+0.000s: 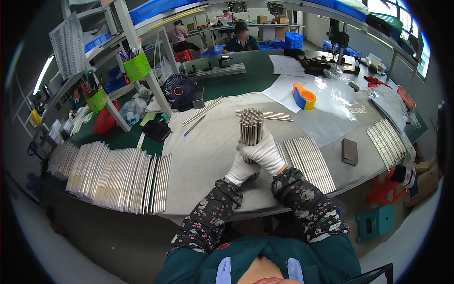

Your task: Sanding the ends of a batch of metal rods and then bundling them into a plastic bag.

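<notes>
A thick bundle of shiny metal rods (251,127) stands upright in front of me, its ends facing up. My right hand (266,154), in a white glove, is wrapped round the bundle at mid-height. Lower down, my left hand (241,170), also gloved in white, grips the same bundle from the left side. The gloves hide the lower part of the rods. Just right of my hands lies a row of loose metal rods (309,163), side by side on the pale table cover (198,156). Behind the bundle, a few more rods (274,116) lie crosswise.
Plastic-wrapped rod packs (116,175) line the left side. A dark block (349,152), an orange-and-blue tape dispenser (303,97) and more rods (385,143) are to the right. A blue pen (194,126) and a black fan (179,92) stand left of centre. A person (241,40) sits across the table.
</notes>
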{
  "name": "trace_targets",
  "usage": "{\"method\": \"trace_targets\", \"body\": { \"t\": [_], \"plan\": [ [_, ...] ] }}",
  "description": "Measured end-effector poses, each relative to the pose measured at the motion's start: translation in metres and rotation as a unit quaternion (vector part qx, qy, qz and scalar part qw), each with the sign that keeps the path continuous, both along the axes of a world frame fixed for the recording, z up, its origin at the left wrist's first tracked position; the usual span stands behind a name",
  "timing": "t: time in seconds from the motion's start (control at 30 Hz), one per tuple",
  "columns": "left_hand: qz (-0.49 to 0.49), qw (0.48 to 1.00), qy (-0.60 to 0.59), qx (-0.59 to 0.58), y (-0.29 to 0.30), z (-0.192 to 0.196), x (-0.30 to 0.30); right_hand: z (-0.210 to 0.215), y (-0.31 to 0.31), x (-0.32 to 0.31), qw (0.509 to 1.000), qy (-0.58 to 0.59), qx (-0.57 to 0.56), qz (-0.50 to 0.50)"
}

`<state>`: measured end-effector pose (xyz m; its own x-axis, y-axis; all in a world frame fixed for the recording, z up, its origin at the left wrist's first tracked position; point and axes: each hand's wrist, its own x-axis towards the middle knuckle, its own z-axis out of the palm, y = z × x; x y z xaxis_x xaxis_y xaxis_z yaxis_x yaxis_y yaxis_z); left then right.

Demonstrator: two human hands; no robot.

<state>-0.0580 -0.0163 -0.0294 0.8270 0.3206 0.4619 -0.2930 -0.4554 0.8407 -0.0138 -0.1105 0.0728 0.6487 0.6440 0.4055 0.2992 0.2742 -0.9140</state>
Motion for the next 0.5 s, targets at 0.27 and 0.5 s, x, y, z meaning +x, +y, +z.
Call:
{"method": "trace_targets", "body": {
  "t": [0.27, 0.5],
  "plan": [
    [-0.024, 0.994, 0.103, -0.015, -0.02, 0.012, -0.026, 0.024, -0.042, 0.005, 0.957, 0.16, 0.078, 0.227],
    [0.051, 0.973, -0.052, 0.219, -0.043, 0.027, -0.028, 0.023, -0.127, -0.002, 0.911, 0.341, 0.152, 0.173]
  ]
}}
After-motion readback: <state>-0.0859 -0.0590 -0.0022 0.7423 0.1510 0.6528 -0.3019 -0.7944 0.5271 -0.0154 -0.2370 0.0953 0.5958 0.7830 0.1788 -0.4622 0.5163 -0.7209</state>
